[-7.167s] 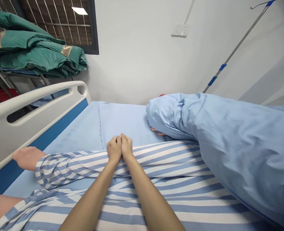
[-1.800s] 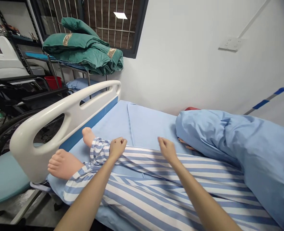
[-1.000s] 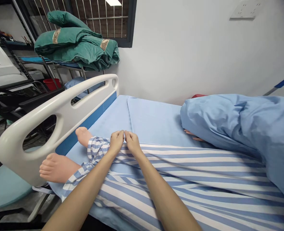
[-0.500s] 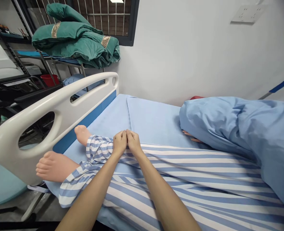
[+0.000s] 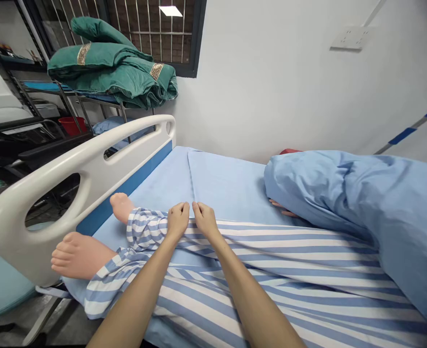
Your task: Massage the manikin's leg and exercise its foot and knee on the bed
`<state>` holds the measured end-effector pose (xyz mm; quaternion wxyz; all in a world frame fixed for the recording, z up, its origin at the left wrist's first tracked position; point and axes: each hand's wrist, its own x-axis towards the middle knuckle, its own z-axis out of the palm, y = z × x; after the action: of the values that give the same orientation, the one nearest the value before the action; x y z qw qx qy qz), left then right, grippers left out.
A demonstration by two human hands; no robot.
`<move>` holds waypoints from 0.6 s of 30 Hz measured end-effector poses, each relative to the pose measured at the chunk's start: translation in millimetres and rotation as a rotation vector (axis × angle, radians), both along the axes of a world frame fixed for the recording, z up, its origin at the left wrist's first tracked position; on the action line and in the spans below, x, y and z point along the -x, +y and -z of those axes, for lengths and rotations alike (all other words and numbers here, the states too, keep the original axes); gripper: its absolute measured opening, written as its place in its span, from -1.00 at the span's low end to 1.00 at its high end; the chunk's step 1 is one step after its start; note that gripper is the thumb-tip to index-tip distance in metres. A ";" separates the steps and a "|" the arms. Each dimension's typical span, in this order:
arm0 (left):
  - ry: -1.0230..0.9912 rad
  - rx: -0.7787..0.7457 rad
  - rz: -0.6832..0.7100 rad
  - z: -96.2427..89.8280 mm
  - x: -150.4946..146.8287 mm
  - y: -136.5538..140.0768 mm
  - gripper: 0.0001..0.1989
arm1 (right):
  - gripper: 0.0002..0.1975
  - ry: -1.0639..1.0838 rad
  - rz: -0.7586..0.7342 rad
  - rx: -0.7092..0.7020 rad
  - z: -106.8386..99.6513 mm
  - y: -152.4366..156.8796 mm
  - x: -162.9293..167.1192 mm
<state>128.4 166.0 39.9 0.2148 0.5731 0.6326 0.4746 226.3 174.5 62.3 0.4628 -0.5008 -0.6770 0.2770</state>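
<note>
My left hand [image 5: 178, 218] is closed at the far leg of a life-size mannequin, beside the blue-and-white striped trousers [image 5: 267, 232]. My right hand [image 5: 204, 217] is closed too, a narrow gap to the right of the left one. Both rest at the far edge of that trouser leg, below the knee. The curled fingers face away from me, so whether they grip any cloth is hidden. To the left, two bare mannequin feet [image 5: 81, 256] stick out of the trouser cuffs. A light blue quilt [image 5: 329, 193] covers the upper part, with mannequin fingertips [image 5: 280, 207] showing under its edge.
The bed has a light blue sheet [image 5: 228, 174] and a white footboard [image 5: 101, 169] at the left. Beyond it, folded green bedding [image 5: 115, 67] lies on a rack, near a red bucket [image 5: 71, 125]. A wall with a socket panel [image 5: 351, 38] runs along the far side.
My hands were together at the thumbs and are now slightly apart, both still closed. The whole view has shifted a little; the mannequin and quilt keep their places on the bed.
</note>
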 end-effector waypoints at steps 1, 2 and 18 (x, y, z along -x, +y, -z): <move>0.007 0.001 0.004 0.4 -0.5 -0.1 -0.62 | -0.58 -0.020 0.010 0.003 5.9 0.4 -1.3; 0.017 0.003 0.007 0.9 -0.8 -0.1 -0.62 | -0.58 -0.033 0.016 0.006 11.4 1.1 -2.0; -0.060 0.023 0.085 -43.8 -43.5 7.5 -0.65 | -0.64 0.575 0.025 0.154 16.2 11.6 -10.9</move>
<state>171.9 173.5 83.7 0.2603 0.5823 0.6063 0.4749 237.2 186.1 46.1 0.5998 -0.4437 -0.4888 0.4522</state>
